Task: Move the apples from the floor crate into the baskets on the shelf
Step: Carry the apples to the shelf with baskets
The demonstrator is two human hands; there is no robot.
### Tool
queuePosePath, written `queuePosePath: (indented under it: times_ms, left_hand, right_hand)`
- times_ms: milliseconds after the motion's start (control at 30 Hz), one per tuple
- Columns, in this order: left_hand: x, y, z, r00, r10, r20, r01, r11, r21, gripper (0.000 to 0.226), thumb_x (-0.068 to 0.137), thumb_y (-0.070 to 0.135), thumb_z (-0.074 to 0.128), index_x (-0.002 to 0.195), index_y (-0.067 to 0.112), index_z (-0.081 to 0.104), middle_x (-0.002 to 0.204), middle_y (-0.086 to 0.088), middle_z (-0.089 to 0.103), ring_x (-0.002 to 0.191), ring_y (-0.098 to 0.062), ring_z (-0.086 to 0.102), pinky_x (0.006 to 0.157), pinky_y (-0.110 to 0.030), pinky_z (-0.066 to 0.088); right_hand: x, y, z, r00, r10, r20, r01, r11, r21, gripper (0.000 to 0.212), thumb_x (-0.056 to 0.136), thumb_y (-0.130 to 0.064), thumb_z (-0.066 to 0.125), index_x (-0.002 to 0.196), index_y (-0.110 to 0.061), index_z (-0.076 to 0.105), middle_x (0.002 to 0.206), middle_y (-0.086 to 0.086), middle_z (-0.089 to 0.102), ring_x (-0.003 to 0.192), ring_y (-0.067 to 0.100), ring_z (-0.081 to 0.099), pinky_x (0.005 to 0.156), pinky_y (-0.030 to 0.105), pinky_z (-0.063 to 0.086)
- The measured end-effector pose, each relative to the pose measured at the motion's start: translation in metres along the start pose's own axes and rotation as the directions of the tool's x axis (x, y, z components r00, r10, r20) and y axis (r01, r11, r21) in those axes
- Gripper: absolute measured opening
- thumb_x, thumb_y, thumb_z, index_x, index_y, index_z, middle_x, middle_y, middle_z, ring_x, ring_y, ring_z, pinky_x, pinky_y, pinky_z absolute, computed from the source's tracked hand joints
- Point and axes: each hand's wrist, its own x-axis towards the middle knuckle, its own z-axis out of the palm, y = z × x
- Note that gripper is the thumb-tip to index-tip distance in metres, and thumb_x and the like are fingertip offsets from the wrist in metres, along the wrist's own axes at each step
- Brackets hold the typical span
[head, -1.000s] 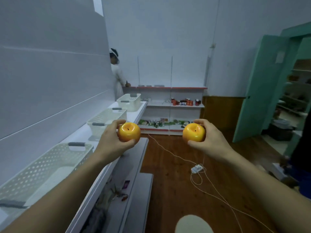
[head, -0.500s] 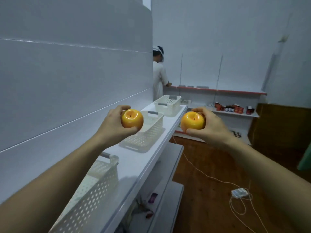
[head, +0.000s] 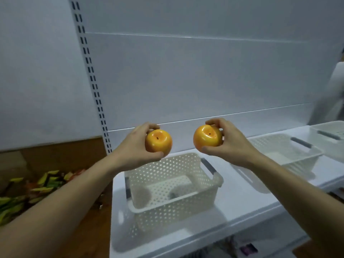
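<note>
Spanning the lower view, the white shelf (head: pixel 242 216) carries three perforated baskets in a row; the nearest basket (head: pixel 173 205) sits below the hands, the second basket (head: pixel 297 155) to its right, the third basket (head: pixel 331 138) at the frame's edge; the left hand (head: pixel 134 151) grips the left apple (head: pixel 158 141) above the nearest basket; the right hand (head: pixel 232 144) grips the right apple (head: pixel 207 138) alongside, the two apples near but apart.
</note>
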Motion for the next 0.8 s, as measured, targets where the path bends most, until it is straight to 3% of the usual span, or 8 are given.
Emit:
queuePosePath:
  times_ms: [133,267,400,667,800]
  left_hand:
    - [-0.033,-0.003,-0.017,0.996,-0.094,-0.007,0.094,0.988,0.118,0.077,0.063,0.049,0.081,0.131,0.041,0.045,0.127,0.013,0.052,0.113,-0.009,0.056,0.094,-0.035,0.053]
    - [-0.054,-0.003,-0.011,0.987,-0.158,0.022,0.144,0.94,0.309,0.079,0.068,0.045,0.084,0.135,0.033,0.043,0.13,0.009,0.053,0.114,-0.012,0.054,0.092,-0.035,0.052]
    - [-0.06,-0.002,0.005,0.971,-0.223,0.092,0.157,0.874,0.459,0.082,0.066,0.056,0.08,0.135,0.035,0.042,0.13,0.008,0.053,0.115,-0.014,0.05,0.094,-0.04,0.051]
    - [-0.053,-0.005,0.021,0.924,-0.358,0.135,0.187,0.731,0.656,0.077,0.065,0.068,0.074,0.129,0.036,0.045,0.122,0.011,0.052,0.113,-0.015,0.038,0.093,-0.045,0.035]
    - [-0.05,-0.007,0.025,0.913,-0.377,0.16,0.182,0.724,0.666,0.08,0.064,0.072,0.074,0.129,0.036,0.046,0.122,0.012,0.052,0.113,-0.014,0.041,0.093,-0.043,0.034]
  right_hand:
    - [0.017,-0.01,0.031,0.984,-0.112,0.141,0.11,0.994,0.023,0.079,0.065,-0.037,0.091,0.13,-0.036,0.046,0.129,-0.004,0.043,0.112,0.014,0.05,0.088,0.026,0.047]
    - [0.022,-0.011,0.057,0.951,-0.141,0.274,0.137,0.99,0.035,0.078,0.066,-0.04,0.089,0.13,-0.037,0.044,0.127,-0.002,0.04,0.107,0.017,0.053,0.083,0.025,0.046]
    - [0.019,-0.009,0.075,0.909,-0.172,0.379,0.182,0.983,0.009,0.076,0.067,-0.042,0.086,0.129,-0.038,0.044,0.124,-0.004,0.04,0.104,0.016,0.053,0.078,0.022,0.046]
    - [0.018,-0.015,0.096,0.834,-0.115,0.539,0.248,0.952,-0.18,0.078,0.065,-0.054,0.079,0.132,-0.034,0.045,0.118,-0.004,0.047,0.102,0.02,0.053,0.086,0.039,0.054]
    - [0.015,-0.012,0.103,0.833,-0.065,0.549,0.24,0.937,-0.253,0.072,0.069,-0.051,0.076,0.133,-0.034,0.046,0.111,-0.008,0.043,0.097,0.019,0.049,0.077,0.034,0.045]
